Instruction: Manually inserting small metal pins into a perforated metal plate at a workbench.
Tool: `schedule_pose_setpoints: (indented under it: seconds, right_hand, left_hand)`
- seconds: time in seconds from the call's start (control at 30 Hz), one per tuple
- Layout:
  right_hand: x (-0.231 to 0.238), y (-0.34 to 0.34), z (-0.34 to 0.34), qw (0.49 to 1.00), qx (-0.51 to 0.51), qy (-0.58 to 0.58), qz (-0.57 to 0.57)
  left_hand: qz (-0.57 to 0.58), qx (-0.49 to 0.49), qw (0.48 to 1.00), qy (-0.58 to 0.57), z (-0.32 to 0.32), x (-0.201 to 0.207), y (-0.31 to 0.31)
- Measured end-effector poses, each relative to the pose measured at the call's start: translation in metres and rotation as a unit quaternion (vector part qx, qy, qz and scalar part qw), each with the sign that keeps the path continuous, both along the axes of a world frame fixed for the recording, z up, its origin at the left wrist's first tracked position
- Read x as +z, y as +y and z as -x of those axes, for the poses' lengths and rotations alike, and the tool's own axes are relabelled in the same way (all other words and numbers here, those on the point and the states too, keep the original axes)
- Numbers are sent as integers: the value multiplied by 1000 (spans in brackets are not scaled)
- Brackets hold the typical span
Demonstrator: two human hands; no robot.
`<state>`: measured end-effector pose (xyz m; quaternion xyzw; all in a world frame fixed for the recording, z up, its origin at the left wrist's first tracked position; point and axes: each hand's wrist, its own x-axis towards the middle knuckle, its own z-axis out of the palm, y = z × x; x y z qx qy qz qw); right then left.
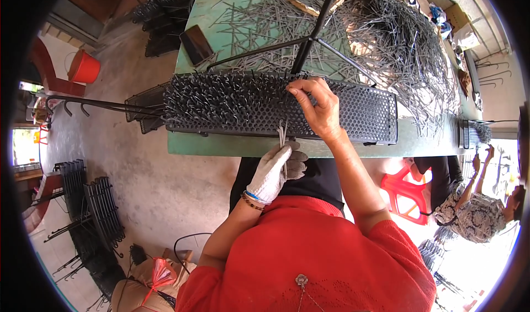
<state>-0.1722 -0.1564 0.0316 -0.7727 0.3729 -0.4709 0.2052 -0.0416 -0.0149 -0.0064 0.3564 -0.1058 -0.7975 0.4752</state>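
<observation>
A long black perforated metal rack [367, 113] lies along the front edge of the green table. Dark bent strips [212, 99] stand densely in the holes of its left and middle parts, while the right part shows bare holes. My left hand [273, 171], in a white glove with grey fingertips, grips a small bundle of thin grey strips [282, 134] upright before the rack. Over the rack's middle, beside the outermost standing strips, is my bare right hand [319, 107]. Its thumb and forefinger are pinched together; anything between them is too small to make out.
Behind the rack, a large heap of loose thin strips [395, 33] covers the green table [221, 14]. A black rod frame [313, 38] rises there near a phone [196, 44]. Black racks [105, 212] and a red bucket [84, 67] stand leftward. Another person [475, 212] works at right.
</observation>
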Motion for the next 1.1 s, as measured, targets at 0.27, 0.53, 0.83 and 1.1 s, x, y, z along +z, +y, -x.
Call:
schedule_pose_setpoints:
  seconds: [0.27,0.53,0.83,1.1]
  right_hand:
    - [4,5,1,995,-13,43,92]
    - [1,6,-4,994,-42,32,92]
    - [-5,7,-6,993,-28,51,99]
    - [-4,7,-3,993,-28,84,83]
  left_hand:
    - [-1,4,1000,8,1,-1,0]
    - [-1,5,1000,0,0,3,1]
    - [-9,1,1000,-10,-1,1,0]
    - [-1,-4,1000,10,-1,-2,-1]
